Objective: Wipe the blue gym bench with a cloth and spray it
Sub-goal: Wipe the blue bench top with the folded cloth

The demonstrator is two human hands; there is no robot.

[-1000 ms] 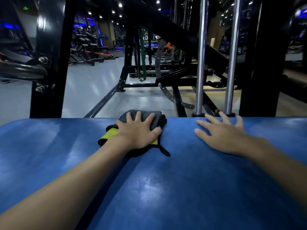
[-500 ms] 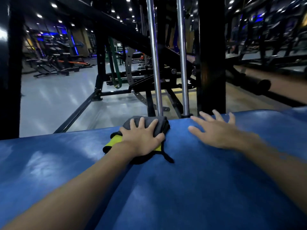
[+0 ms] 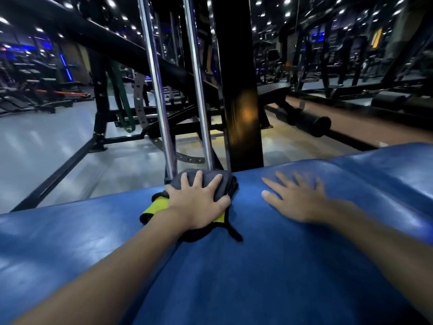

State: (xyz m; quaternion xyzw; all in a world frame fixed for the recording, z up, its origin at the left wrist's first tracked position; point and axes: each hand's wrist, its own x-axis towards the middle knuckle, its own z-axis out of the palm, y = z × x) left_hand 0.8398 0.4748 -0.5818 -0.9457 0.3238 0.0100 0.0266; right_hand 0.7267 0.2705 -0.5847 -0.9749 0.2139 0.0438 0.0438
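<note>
The blue gym bench [image 3: 269, 266] fills the lower half of the view, its padded surface shiny. A folded grey cloth [image 3: 226, 182] with a yellow patch and black trim lies at the bench's far edge. My left hand [image 3: 196, 202] presses flat on top of the cloth, fingers spread over it. My right hand [image 3: 295, 200] rests flat on the bare blue pad to the right of the cloth, fingers apart and holding nothing. No spray bottle is in view.
Just beyond the bench's far edge stand two chrome guide rods [image 3: 154, 78] and a thick black upright post [image 3: 239, 90]. Black machine frames cross the grey floor [image 3: 46, 148] at the left. A black padded roller [image 3: 311, 123] sits at the right.
The view has swung to the right and the rods and post now stand above the cloth. Both hands with the cloth have slid rightward along the bench's far edge.
</note>
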